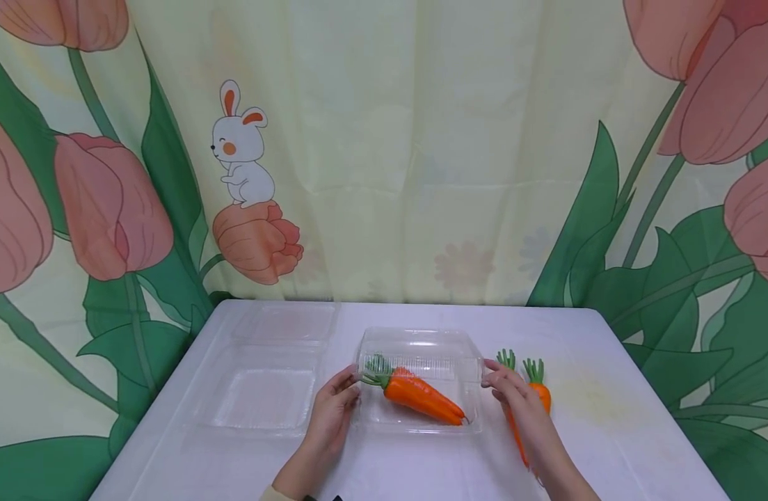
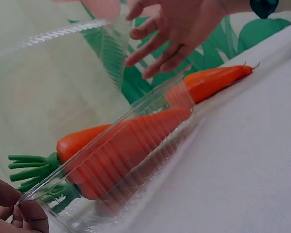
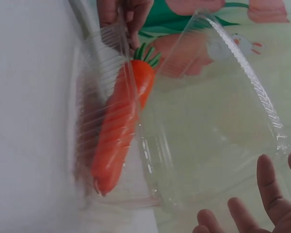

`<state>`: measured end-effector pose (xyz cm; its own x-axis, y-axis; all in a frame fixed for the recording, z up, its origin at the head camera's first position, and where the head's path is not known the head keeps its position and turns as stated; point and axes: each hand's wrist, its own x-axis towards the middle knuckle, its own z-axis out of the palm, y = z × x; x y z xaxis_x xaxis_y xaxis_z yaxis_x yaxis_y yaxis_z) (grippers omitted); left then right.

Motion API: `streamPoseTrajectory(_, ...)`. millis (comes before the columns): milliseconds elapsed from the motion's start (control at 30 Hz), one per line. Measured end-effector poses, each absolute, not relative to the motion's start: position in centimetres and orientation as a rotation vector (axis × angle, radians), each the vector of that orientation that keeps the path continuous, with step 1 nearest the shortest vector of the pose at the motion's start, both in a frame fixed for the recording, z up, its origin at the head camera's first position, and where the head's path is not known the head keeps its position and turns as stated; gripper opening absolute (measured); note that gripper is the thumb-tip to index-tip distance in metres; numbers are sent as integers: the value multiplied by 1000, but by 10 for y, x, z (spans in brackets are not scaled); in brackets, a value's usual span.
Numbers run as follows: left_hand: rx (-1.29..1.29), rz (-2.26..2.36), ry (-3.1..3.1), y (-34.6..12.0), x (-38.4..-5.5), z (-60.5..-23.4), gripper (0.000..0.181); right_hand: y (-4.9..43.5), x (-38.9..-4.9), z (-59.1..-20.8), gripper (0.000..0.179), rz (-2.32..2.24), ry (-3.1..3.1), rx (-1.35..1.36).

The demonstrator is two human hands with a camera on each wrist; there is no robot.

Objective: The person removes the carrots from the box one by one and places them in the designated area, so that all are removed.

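A clear plastic clamshell container (image 1: 415,334) stands at the front middle of the table, its lid (image 3: 218,121) raised. Inside lies an orange carrot (image 1: 424,398) with a green top, slanting with its tip to the right. My left hand (image 1: 332,410) pinches the container's left rim between thumb and fingers, beside the green carrot top. On the other side, my right hand (image 1: 515,396) has its fingers extended and spread, with the fingertips close to the lid's edge. Two more carrots (image 1: 540,394) lie on the table under and beside the right hand, which partly covers them.
Another clear plastic container (image 1: 265,396) lies opened out at the left of the white table (image 1: 609,445). Behind the table hangs a curtain (image 1: 384,174) printed with tulips and a rabbit.
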<state>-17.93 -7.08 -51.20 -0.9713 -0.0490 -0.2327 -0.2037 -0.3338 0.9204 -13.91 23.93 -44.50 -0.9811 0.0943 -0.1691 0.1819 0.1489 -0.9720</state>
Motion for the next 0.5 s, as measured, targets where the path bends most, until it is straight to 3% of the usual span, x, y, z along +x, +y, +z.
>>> streamPoseTrajectory(133, -327, 2472, 1742, -71, -179, -514, 52, 238, -150, -436, 44, -2014, 2340, 266)
streamPoseTrajectory(300, -344, 2463, 1742, -70, -180, -515, 54, 234, -161, -433, 63, -2049, 2343, 261)
streamPoseTrajectory(500, -343, 2466, 1737, -69, -183, -515, 55, 229, -171, -434, 65, -2256, 2201, 132)
